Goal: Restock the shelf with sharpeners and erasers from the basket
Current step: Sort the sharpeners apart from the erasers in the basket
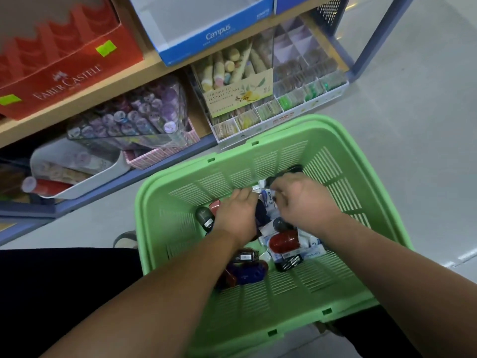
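Start at the far left: the red Faber-Castell box [67, 81] sits on the upper board of the shelf [111, 90], and a clear tub of pens [134, 120] lies below it. Neither is what you are after.

The green basket [148, 202] stands on the floor in front of you, just beside the shelf, and the stock is still in its bottom. You are at the picking step; nothing has left the basket yet.

Your left hand [236, 215] is down in the pile, fingers curled under and out of sight. I cannot tell whether they grip anything. A grey sharpener [204, 215] lies just beside it, a blue sharpener [251, 272] under your forearm, and a red sharpener [284, 241] further right.

Your right hand [305, 202] reaches to the far wall, fingers bent toward something dark. Whether they are clamped on it or merely touching it is not clear. White eraser packs [313, 244] lie beneath your wrist.

Next, I judge, you need a firm hold on one kind of item, then a lift toward the divided tray [309, 81] at upper right. Its compartments are blurred, so I cannot say which holds what.
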`<action>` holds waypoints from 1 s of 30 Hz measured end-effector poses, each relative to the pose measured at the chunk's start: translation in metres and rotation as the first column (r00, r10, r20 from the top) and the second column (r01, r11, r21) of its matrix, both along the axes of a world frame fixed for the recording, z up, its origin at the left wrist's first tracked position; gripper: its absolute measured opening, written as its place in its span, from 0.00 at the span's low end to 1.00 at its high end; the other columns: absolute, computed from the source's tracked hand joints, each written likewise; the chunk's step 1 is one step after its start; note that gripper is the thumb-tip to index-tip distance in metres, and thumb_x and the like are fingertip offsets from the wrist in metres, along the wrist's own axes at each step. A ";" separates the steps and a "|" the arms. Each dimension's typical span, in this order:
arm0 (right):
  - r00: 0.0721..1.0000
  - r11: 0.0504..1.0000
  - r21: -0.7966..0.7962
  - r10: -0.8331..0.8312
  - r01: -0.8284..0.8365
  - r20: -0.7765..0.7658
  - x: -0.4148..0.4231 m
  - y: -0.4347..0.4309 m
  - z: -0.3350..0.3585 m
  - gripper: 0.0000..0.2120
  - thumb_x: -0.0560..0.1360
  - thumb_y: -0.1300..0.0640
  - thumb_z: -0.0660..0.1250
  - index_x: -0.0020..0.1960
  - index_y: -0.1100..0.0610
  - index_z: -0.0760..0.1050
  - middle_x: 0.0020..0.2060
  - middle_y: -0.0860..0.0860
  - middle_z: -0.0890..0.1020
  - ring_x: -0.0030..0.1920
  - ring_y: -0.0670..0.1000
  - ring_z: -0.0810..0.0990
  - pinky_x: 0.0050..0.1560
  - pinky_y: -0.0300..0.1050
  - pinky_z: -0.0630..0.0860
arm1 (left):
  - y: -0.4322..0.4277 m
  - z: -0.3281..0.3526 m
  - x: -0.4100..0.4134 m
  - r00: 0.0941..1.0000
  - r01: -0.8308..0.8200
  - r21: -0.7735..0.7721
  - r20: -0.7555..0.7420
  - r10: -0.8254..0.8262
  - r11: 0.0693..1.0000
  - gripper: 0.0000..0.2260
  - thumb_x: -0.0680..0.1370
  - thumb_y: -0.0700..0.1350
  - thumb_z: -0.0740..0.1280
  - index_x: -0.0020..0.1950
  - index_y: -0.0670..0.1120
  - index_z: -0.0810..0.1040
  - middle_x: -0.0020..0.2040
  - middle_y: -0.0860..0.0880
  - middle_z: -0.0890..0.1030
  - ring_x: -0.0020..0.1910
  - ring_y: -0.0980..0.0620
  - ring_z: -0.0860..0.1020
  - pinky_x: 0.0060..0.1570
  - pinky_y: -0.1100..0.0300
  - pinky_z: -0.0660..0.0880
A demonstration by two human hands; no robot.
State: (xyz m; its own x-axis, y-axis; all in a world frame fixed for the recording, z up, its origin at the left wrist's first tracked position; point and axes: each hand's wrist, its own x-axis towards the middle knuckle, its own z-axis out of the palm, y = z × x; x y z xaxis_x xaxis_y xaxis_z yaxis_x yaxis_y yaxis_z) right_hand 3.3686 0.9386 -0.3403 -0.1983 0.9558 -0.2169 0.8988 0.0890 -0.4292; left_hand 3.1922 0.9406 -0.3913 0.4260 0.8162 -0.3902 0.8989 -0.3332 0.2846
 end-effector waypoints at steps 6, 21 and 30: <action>0.868 0.917 -0.217 0.389 -0.334 0.309 -0.024 -0.014 -0.043 0.12 0.79 0.50 0.64 0.59 0.52 0.79 0.58 0.50 0.80 0.67 0.53 0.72 0.80 0.55 0.47 | 0.009 -0.021 -0.029 0.936 0.280 0.058 -0.241 -0.258 0.958 0.20 0.77 0.44 0.68 0.69 0.45 0.72 0.63 0.47 0.75 0.65 0.45 0.69 0.66 0.51 0.66; 0.922 0.926 -0.326 0.284 -0.192 0.263 -0.053 -0.009 -0.048 0.15 0.82 0.48 0.56 0.63 0.53 0.73 0.55 0.51 0.82 0.65 0.57 0.73 0.77 0.69 0.36 | 0.008 -0.049 -0.022 0.957 -0.289 -0.064 -0.033 0.287 0.955 0.13 0.80 0.40 0.63 0.64 0.44 0.75 0.59 0.43 0.76 0.59 0.42 0.74 0.55 0.47 0.74; 0.903 0.897 -0.404 0.314 -0.181 0.292 -0.062 -0.003 -0.040 0.18 0.76 0.51 0.63 0.63 0.55 0.68 0.41 0.49 0.79 0.54 0.55 0.79 0.76 0.68 0.34 | 0.008 -0.026 -0.035 0.898 -0.441 -0.118 -0.054 0.438 0.890 0.07 0.79 0.45 0.66 0.54 0.44 0.78 0.53 0.42 0.80 0.51 0.40 0.79 0.47 0.51 0.74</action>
